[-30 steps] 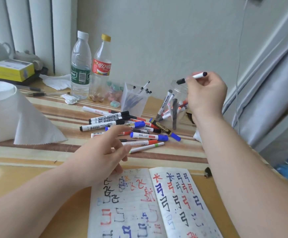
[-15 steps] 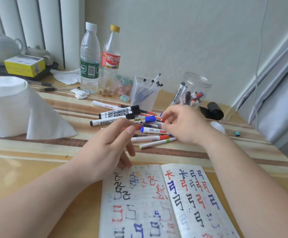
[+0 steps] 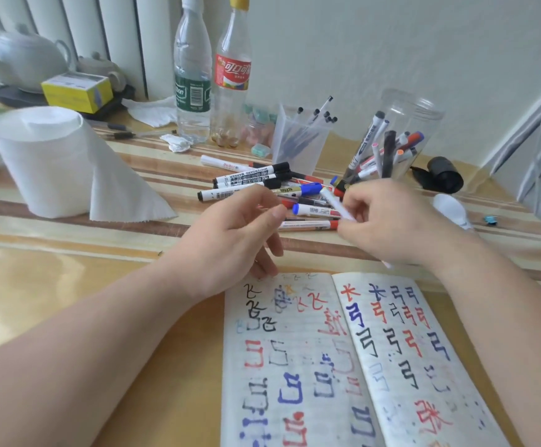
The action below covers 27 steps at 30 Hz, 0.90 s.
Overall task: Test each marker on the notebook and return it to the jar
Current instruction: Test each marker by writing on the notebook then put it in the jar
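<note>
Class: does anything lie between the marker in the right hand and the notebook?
Nothing visible does: the notebook lies open, its right page uncovered, just nearer than the right hand gripping the white marker.

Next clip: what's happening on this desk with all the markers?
A person is working through a pile of loose whiteboard markers on the striped wooden table. The right hand grips a white-barrelled marker just above the pile, while the left hand hovers beside it, fingers relaxed, holding nothing. The open lined notebook, covered in black, red and blue test strokes, lies in front. The clear plastic jar behind the pile holds several more.
</note>
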Tool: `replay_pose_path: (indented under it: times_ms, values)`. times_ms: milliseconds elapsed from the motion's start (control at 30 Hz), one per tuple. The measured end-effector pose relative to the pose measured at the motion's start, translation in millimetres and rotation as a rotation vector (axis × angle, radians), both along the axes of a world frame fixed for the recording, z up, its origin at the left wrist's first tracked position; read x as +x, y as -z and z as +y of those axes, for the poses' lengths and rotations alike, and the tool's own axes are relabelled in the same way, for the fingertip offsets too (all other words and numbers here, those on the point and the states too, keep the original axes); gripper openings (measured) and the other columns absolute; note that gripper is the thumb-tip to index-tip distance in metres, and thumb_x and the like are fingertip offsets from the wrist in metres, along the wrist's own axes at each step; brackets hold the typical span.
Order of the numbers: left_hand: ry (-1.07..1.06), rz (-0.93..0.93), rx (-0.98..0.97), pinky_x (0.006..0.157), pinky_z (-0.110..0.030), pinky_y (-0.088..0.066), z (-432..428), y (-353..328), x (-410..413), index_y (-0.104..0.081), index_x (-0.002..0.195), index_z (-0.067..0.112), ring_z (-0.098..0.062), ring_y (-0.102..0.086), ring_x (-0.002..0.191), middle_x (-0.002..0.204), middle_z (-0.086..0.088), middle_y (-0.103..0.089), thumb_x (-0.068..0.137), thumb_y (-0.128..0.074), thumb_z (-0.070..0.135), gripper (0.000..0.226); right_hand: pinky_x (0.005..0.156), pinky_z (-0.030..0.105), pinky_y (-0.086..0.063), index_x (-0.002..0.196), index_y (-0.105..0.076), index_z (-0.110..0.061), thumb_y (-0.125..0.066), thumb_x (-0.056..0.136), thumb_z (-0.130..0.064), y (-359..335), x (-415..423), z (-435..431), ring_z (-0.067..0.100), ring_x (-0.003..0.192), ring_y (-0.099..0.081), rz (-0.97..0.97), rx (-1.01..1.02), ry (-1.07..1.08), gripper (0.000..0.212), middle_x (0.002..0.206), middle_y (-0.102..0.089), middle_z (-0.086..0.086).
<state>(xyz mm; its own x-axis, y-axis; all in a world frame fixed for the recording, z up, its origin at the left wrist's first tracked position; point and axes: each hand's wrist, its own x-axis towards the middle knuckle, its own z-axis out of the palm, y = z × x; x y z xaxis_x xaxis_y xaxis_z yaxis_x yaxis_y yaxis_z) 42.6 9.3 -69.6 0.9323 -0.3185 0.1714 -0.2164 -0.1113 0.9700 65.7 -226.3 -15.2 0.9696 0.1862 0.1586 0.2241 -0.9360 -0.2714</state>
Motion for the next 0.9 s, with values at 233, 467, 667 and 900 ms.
replay_pose_path:
  times_ms: [233,467,667,900]
  values:
    - [0.071,-0.070,0.117,0.065,-0.054,-0.063,-3,-1,-6,-0.069,0.092,0.023,-0.026,-0.076,0.068,0.085,-0.002,-0.073,0.090,-0.069,0.046,0.023,0.046,0.029,-0.056,0.077,-0.071,-0.003,-0.066,0.086,-0.036,16,-26,21,0.025,0.054,-0.066,0.443,1.426,-0.037,0.034,0.066,-0.065,0.015]
    - [0.023,-0.127,0.143,0.062,-0.048,-0.065,-6,7,-3,-0.072,0.088,0.026,-0.018,-0.076,0.060,0.069,0.002,-0.076,0.087,-0.081,0.027,0.009,0.052,0.033,-0.057,0.075,-0.076,-0.012,-0.063,0.086,-0.038,43,-33,29,0.019,0.054,-0.061,0.378,1.581,-0.048,0.031,0.064,-0.061,0.009]
    - [-0.051,-0.128,0.065,0.060,-0.049,-0.064,-11,9,-4,-0.071,0.085,0.025,-0.022,-0.075,0.059,0.067,-0.001,-0.073,0.079,-0.082,0.033,0.014,0.050,0.033,-0.054,0.075,-0.075,-0.011,-0.069,0.084,-0.019,48,-38,25,0.019,0.057,-0.056,0.467,1.553,-0.154,0.014,0.066,-0.061,0.011]
    - [0.063,-0.188,0.183,0.059,-0.029,-0.061,-12,9,-6,-0.066,0.082,0.026,-0.014,-0.067,0.055,0.061,-0.003,-0.065,0.095,-0.061,0.048,0.025,0.047,0.031,-0.054,0.084,-0.067,-0.001,-0.062,0.088,-0.014,46,-41,28,0.021,0.056,-0.061,0.448,1.528,-0.205,0.015,0.066,-0.064,0.015]
